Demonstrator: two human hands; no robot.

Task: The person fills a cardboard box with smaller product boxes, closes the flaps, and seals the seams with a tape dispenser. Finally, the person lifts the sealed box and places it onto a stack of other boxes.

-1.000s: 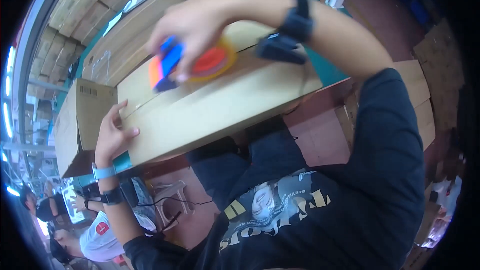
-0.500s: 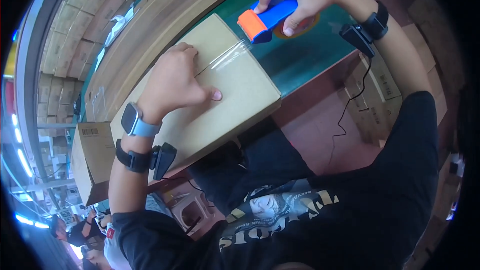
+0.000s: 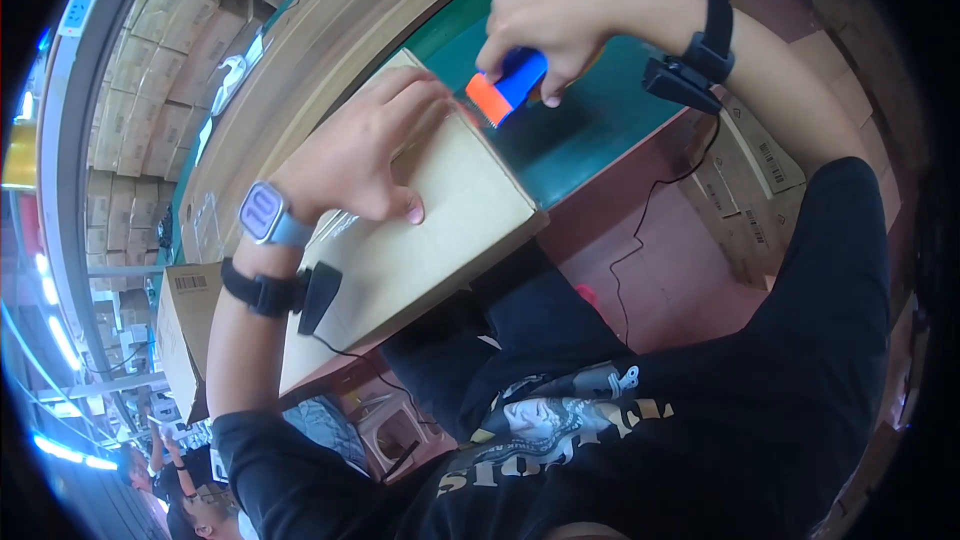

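My left hand lies open on top of a brown cardboard box. Its fingers reach toward the box's right end, and the thumb is spread apart on the near side. Glossy clear tape shows on the box top beside my wrist. In my right hand is a blue tape dispenser with an orange front, held just past the box's right edge. Its toothed edge points down beside the box. My fingers cover most of its body and the tape roll.
Green matting covers the table under the dispenser. A wooden board runs along the far side. An open carton stands at the left, with stacked cartons beyond. More cartons are at the right. Other people are at lower left.
The dispenser has come left and down beside the box's right edge. My left hand's fingers have moved right, over the strip of tape that showed before.
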